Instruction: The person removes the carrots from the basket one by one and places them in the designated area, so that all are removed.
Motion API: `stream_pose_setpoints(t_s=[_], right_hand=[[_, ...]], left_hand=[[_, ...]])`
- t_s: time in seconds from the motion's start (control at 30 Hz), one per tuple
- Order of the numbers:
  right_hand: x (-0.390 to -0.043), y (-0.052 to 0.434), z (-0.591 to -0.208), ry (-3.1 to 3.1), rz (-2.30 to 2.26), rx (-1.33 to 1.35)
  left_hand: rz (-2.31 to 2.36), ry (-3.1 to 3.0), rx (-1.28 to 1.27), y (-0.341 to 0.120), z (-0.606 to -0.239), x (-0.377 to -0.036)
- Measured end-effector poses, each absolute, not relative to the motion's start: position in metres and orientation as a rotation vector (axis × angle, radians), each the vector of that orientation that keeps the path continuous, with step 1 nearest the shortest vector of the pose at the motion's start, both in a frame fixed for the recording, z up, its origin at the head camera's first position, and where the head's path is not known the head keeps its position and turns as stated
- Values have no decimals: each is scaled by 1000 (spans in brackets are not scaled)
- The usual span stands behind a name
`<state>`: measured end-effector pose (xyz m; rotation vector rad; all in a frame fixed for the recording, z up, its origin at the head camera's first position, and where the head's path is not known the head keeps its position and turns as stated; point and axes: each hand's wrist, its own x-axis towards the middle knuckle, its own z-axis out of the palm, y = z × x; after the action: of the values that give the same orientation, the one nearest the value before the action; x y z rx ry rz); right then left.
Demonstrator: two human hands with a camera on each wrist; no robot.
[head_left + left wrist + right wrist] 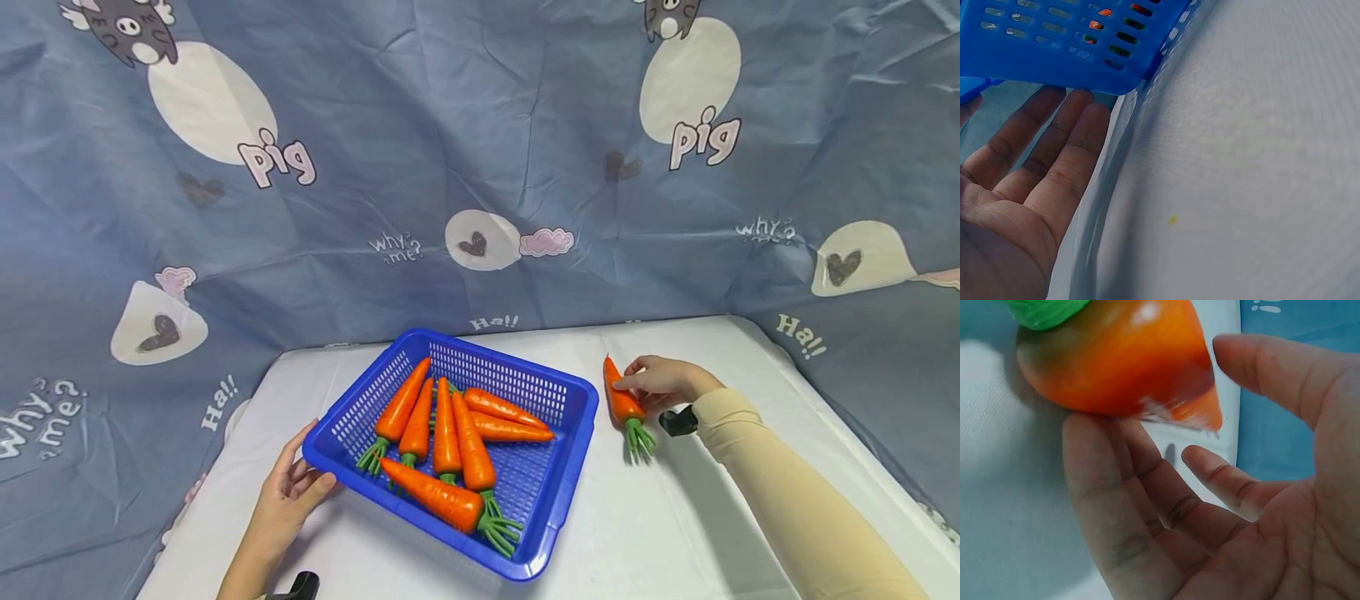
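Steadying the blue basket (564, 398) at its near-left corner with flat, relaxed fingers, the left hand (288, 492) braces it while the right hand (660, 382) loosely touches the lone carrot (624, 403) lying on the table (675, 517) just right of it.

My 2 arms, dressed unevenly

My right arm (795, 500) wears a long, close-fitting beige sleeve that ends at the wrist, where I see a small black camera mount (677, 422) strapped on. My left forearm (251, 558) is bare, with no sleeve, and 1 black mount (300, 587) sits at its wrist too. Both my left hand (288, 492) and right hand (660, 382) are ungloved, without rings.
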<state>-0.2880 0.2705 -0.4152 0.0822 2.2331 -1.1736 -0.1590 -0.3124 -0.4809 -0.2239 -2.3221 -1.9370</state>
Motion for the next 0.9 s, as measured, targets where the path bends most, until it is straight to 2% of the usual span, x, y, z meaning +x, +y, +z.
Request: stream_pose_setpoints(t_s=[0.9], right_hand=[[-289, 275, -424, 2211, -1203, 63]], left_hand=[[-1943, -2316, -214, -311, -481, -159]])
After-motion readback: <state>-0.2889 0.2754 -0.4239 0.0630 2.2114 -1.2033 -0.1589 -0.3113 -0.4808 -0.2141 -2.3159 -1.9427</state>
